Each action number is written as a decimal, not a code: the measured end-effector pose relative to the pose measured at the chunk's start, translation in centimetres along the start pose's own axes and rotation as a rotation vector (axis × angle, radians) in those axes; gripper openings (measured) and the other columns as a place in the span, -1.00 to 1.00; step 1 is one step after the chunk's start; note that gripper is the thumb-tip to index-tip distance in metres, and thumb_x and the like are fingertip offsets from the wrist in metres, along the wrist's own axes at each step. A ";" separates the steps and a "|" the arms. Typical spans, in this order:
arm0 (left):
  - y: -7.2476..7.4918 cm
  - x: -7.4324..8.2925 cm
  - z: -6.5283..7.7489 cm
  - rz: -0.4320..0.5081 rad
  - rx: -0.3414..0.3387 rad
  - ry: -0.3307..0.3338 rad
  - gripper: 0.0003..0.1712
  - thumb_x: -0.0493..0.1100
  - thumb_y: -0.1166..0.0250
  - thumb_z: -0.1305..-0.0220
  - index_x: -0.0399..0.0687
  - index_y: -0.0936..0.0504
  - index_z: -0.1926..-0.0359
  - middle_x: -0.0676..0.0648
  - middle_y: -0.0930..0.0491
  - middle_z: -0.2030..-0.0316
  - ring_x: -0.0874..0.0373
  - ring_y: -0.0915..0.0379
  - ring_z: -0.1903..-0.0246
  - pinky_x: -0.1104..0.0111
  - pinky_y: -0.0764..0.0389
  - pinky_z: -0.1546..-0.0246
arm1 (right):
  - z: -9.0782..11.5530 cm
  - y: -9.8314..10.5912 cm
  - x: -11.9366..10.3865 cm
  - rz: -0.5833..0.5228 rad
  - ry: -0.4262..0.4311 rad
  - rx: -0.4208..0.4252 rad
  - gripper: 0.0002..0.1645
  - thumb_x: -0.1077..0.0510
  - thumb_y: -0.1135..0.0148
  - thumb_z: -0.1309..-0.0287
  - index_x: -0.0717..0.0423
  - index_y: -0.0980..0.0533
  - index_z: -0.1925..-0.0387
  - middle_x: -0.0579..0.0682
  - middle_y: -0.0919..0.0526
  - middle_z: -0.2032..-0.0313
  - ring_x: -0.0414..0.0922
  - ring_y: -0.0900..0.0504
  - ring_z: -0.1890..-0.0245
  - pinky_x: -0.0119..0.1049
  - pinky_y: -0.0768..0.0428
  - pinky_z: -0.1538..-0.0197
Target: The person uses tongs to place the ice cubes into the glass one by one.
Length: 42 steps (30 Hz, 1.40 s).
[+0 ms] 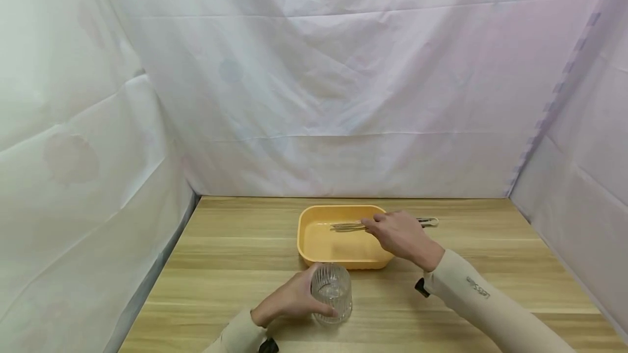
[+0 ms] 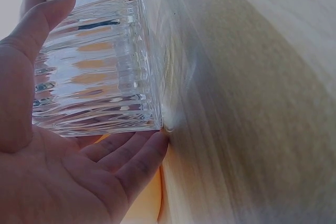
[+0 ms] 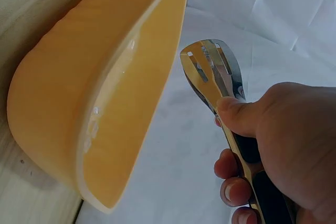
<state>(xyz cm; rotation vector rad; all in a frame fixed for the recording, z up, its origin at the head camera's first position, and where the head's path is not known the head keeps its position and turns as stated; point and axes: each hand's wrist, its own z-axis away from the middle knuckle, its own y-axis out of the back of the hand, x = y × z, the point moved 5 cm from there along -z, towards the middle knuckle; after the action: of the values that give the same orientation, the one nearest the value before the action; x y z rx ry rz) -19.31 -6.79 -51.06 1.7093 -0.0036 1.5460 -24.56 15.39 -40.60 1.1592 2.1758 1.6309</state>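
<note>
A clear ribbed glass (image 1: 331,293) stands upright on the wooden table, in front of a yellow rectangular basin (image 1: 306,252). My left hand (image 1: 296,296) holds it from the left, thumb on the near side and fingers around the far side. In the left wrist view, the glass (image 2: 100,72) lies between thumb and fingers, its base at the tabletop. Above the basin's right part, my right hand (image 1: 404,236) grips metal tongs (image 3: 210,74) with black handle pads. The slotted tong heads are close together, with nothing visible between them. Small clear shiny spots show inside the basin; I cannot tell what they are.
The wooden table (image 1: 221,257) reaches back to a white cloth (image 1: 314,97) hanging behind it. White sheets (image 1: 64,178) also hang at the left and right sides.
</note>
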 end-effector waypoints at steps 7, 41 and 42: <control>-0.1 -0.2 0.0 0.017 -0.006 -0.001 0.11 0.10 -0.64 0.19 0.16 -0.27 -0.39 0.06 -0.54 -0.11 0.15 -0.48 -0.09 0.24 -0.46 -0.13 | 0.3 0.9 0.2 0.002 0.007 0.045 -0.83 0.05 -0.34 -0.22 -0.07 -0.47 0.34 -0.15 -0.38 0.63 -0.28 -0.07 0.79 -0.46 -0.02 0.69; 0.0 -0.3 -0.1 0.039 -0.009 0.013 0.10 0.11 -0.64 0.20 0.15 -0.28 -0.38 0.04 -0.55 -0.08 0.15 -0.50 -0.05 0.26 -0.49 -0.07 | 1.5 7.3 -2.4 -0.077 0.109 0.230 -0.74 -0.05 0.02 -0.48 -0.05 -0.48 0.29 -0.24 -0.18 0.66 -0.36 0.03 0.72 -0.51 0.02 0.61; 0.0 -0.2 -0.1 0.040 -0.009 0.013 0.10 0.11 -0.65 0.20 0.15 -0.28 -0.38 0.04 -0.55 -0.08 0.15 -0.50 -0.05 0.27 -0.49 -0.07 | 1.5 7.4 -2.5 -0.085 0.112 0.228 -0.72 -0.06 0.05 -0.50 -0.06 -0.49 0.29 -0.24 -0.19 0.66 -0.36 0.02 0.72 -0.52 0.01 0.62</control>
<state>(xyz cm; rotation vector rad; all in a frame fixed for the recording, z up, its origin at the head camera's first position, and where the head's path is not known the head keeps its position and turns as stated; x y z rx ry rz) -19.48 -6.87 -51.26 1.7012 -0.0378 1.5838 -18.48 15.49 -35.40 1.0350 2.4995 1.4761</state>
